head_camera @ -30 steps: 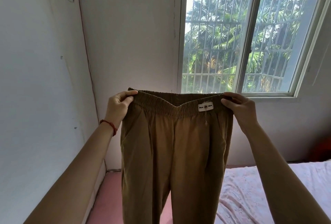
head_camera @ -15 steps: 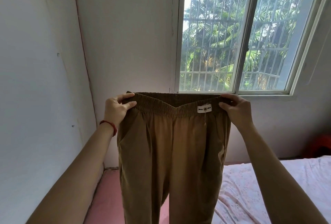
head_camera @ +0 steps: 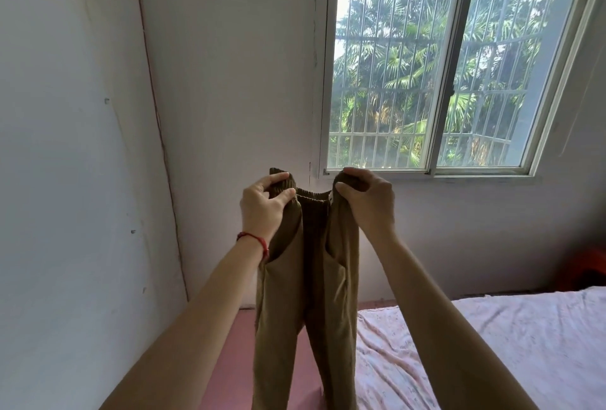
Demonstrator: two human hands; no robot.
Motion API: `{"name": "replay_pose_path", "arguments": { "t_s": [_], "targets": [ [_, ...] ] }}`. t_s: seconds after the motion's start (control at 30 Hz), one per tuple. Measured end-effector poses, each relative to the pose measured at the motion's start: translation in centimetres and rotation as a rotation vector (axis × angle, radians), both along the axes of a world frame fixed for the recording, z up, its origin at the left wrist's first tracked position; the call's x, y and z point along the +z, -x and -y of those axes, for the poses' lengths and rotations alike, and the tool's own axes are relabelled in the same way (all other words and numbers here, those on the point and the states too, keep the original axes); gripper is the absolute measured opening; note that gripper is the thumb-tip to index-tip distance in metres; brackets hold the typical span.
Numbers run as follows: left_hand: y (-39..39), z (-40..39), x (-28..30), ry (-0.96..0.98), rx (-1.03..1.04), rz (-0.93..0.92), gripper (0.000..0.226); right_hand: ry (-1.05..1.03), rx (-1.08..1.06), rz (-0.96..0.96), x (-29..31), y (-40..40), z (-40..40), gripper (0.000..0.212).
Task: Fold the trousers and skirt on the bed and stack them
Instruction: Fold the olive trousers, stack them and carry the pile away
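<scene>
Brought together since half second ago: left hand (head_camera: 264, 209) and right hand (head_camera: 367, 203), each pinching waistband of trousers (head_camera: 308, 278); held aloft over near-left bed (head_camera: 492, 344); legs dangling apart; risk: seams misaligned, crooked lengthwise fold.

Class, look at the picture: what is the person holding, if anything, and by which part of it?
The brown trousers, by the elastic waistband: the left hand pinches one end, the right hand the other, legs hanging down.
</scene>
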State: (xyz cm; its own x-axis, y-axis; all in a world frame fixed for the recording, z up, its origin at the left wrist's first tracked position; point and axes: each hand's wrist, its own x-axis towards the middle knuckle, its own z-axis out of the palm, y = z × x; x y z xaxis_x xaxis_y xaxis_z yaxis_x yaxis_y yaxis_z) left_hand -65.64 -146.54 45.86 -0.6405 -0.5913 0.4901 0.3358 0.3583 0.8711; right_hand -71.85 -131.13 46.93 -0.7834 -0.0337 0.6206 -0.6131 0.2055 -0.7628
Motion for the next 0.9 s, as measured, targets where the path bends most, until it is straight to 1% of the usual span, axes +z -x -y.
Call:
{"name": "replay_pose_path", "arguments": {
  "t_s": [0.13,0.27,0.47,0.6,0.7,0.8,0.87,0.9],
  "targets": [
    [-0.4,-1.9,0.4,0.068,-0.062,-0.019,0.034,-0.027,0.077,-0.025,-0.6,-0.6,1.4,0.033],
    [-0.4,-2.8,0.5,0.172,-0.07,0.012,0.033,-0.016,0.131,-0.045,-1.0,-1.2,2.1,0.03],
    [-0.4,-2.5,0.1,0.229,-0.087,0.048,0.031,0.004,0.174,-0.044,-1.1,-1.5,2.1,0.029],
    [-0.6,-2.4,0.1,0.197,-0.149,0.043,0.03,0.063,0.313,-0.049,-1.1,-1.8,1.9,0.028],
    [-0.9,-2.4,0.2,0.167,-0.199,0.039,0.038,0.156,0.448,-0.019,-1.0,-1.9,1.5,0.033],
    [-0.8,-2.6,0.1,0.251,-0.182,0.041,0.051,0.23,0.55,0.014,-1.0,-1.8,0.8,0.038],
    [-0.7,-2.9,0.2,0.251,-0.154,0.033,0.049,0.258,0.598,0.029,-1.1,-1.4,0.3,0.037],
    [-0.7,-2.9,0.3,0.224,-0.148,0.03,0.047,0.257,0.568,0.02,-1.3,-1.1,0.0,0.036]
  ]
}}
